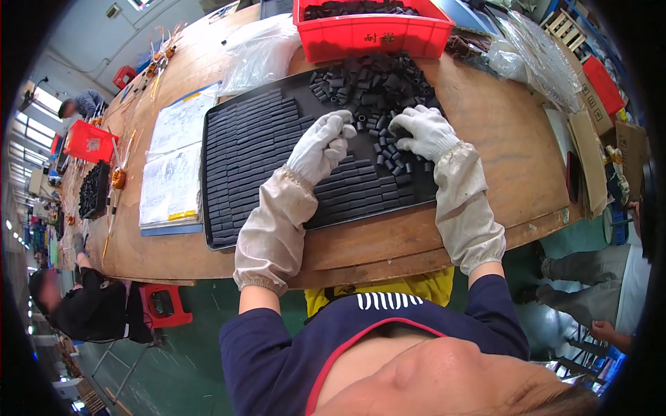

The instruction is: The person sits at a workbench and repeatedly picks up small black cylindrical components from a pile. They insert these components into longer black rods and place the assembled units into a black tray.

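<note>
So I'm watching this through the head cam, and the two hands are well apart from each other, both in white gloves. My left hand (321, 148) is curled up over the middle of the black tray (303, 89), fingers bunched together; can't tell if there's a piece tucked inside. My right hand (428, 132) is over on the right, at the near edge of the loose black pieces (374, 83), thumb and fingers curved with a gap between them. Can't tell if it's actually pinching one.

Those loose ones are short little tubes, heaped at the tray's far right. The lined-up black pieces (257, 139) sit in tight rows across the left and near side. All of it's on a wooden bench (499, 125), with a red bin (333, 46) beyond the heap, a clear plastic bag (257, 59) far left, and open paperwork (170, 180) just left of the tray.
</note>
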`<state>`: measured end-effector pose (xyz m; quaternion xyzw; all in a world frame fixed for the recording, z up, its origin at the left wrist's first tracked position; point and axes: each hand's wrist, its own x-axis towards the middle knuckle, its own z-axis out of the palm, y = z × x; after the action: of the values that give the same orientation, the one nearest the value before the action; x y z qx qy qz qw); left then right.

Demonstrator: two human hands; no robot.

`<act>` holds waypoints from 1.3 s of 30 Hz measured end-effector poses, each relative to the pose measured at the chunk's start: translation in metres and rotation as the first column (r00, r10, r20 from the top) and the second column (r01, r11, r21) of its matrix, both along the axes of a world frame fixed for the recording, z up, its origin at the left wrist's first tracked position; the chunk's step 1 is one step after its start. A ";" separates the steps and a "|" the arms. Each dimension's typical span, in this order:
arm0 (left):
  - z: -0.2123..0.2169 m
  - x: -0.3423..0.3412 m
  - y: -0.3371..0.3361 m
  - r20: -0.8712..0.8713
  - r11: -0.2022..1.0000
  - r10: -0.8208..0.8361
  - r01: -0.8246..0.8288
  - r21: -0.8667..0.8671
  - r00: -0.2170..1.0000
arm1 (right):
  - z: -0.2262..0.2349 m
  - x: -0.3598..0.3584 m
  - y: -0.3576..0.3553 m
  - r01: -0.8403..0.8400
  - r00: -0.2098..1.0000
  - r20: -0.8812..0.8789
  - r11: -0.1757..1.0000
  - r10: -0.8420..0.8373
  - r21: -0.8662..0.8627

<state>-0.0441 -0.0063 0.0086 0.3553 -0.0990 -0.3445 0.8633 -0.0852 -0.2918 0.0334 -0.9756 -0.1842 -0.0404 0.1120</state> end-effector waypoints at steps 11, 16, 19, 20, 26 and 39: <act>0.008 -0.013 -0.006 0.260 0.942 -0.040 -0.051 0.332 0.965 | 0.001 0.002 0.013 0.016 1.000 -0.030 0.947 -0.007 0.320; 0.013 -0.022 -0.016 0.536 0.716 -0.125 -0.298 0.631 0.835 | -0.026 0.006 0.040 -0.066 0.986 -0.017 0.491 0.164 0.869; 0.004 -0.018 -0.013 0.622 0.729 -0.157 -0.335 0.597 0.767 | -0.006 -0.013 0.056 -0.017 0.989 -0.088 0.676 0.121 0.737; 0.001 -0.019 -0.010 0.588 0.729 -0.165 -0.303 0.613 0.792 | -0.006 -0.014 0.059 -0.040 0.991 -0.061 0.695 0.120 0.718; 0.012 -0.022 -0.007 0.421 0.802 -0.019 -0.238 0.549 0.907 | -0.006 -0.012 0.063 -0.290 0.899 0.438 0.782 0.024 0.552; 0.016 -0.020 -0.007 0.338 0.851 -0.012 -0.168 0.498 0.941 | -0.013 -0.007 0.059 -0.257 0.906 0.424 0.804 0.006 0.537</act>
<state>-0.0640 -0.0135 0.0249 0.6314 -0.1301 -0.2583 0.7195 -0.0926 -0.2327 0.0203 -0.8491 -0.2507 -0.2860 0.3666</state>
